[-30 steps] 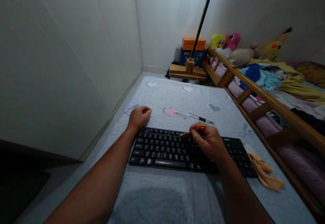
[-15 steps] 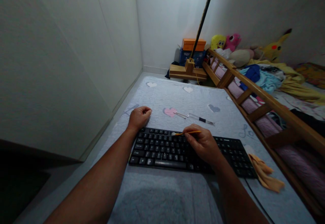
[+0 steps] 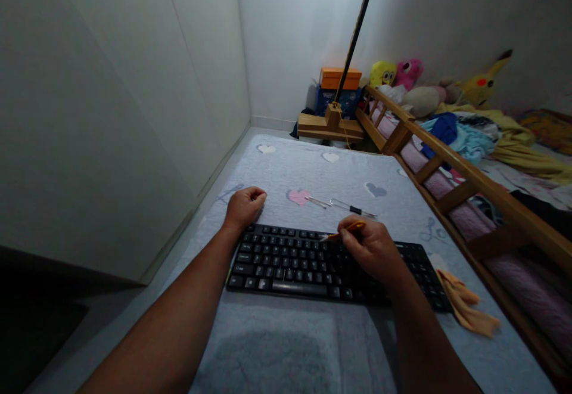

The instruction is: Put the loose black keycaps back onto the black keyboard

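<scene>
A black keyboard [image 3: 286, 263] lies across the cloth-covered surface in front of me. In my right hand [image 3: 369, 248] is a thin paintbrush [image 3: 333, 237] with an orange handle, pinched between the fingers. Its pale tip points left and is over the upper rows of keys, right of the middle. My left hand [image 3: 245, 206] rests with curled fingers by the keyboard's upper left corner, with nothing visible in it. Beyond the keyboard lie cotton swabs [image 3: 318, 202] and a thin metal tool with a black grip [image 3: 355, 210].
An orange cloth [image 3: 467, 304] lies by the keyboard's right end. A wooden bed rail [image 3: 451, 170] runs along the right side, with clothes and plush toys behind it. A white cabinet [image 3: 111, 114] stands at the left. A wooden stand [image 3: 330, 123] with a pole is at the back.
My right hand has moved to the right along the keyboard with the paintbrush, whose tip has left the middle of the upper rows. My left hand has stayed in place.
</scene>
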`<state>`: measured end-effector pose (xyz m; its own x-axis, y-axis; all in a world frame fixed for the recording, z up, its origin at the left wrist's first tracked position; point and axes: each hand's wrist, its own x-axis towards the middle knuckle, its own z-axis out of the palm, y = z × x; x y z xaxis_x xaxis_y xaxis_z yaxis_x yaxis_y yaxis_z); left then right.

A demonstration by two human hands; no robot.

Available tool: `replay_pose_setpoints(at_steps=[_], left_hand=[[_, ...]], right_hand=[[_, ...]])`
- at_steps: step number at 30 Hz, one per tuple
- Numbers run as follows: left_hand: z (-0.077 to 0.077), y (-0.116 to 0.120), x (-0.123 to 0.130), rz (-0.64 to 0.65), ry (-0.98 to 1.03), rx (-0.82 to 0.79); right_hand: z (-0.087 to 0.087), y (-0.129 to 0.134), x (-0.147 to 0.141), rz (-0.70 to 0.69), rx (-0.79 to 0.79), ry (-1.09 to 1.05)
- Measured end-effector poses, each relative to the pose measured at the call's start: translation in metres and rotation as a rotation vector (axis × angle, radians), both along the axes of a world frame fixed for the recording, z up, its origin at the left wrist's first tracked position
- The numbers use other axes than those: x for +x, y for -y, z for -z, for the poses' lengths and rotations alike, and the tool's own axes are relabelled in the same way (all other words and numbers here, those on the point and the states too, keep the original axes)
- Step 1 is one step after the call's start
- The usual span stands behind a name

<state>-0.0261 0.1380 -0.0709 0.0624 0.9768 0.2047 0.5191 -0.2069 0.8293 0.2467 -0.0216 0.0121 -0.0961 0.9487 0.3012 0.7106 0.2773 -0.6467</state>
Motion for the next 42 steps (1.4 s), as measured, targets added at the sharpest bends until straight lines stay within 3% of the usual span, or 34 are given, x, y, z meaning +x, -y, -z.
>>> replay_pose_setpoints(at_steps=[6,11,17,24,33,42], left_hand=[[-0.002,0.001,0.000,-0.007,-0.005,0.004],[-0.001,0.001,0.000,-0.004,-0.004,0.000],[0.001,0.000,0.000,0.003,-0.004,-0.006],[-0.004,0.000,0.002,0.002,-0.008,-0.002],[-0.008,0.002,0.001,0.009,-0.009,-0.005],[-0.006,0.002,0.001,0.006,-0.008,-0.009]], right_hand=[[-0.005,0.002,0.006,0.090,0.013,0.051],[-0.007,0.004,0.009,0.155,0.063,-0.055],[0.001,0.002,-0.008,0.037,-0.005,-0.257],[0.008,-0.001,-0.019,-0.102,-0.073,-0.270],[0.002,0.000,-0.003,-0.116,-0.174,-0.223],[-0.007,0.002,0.011,-0.074,-0.155,-0.118]])
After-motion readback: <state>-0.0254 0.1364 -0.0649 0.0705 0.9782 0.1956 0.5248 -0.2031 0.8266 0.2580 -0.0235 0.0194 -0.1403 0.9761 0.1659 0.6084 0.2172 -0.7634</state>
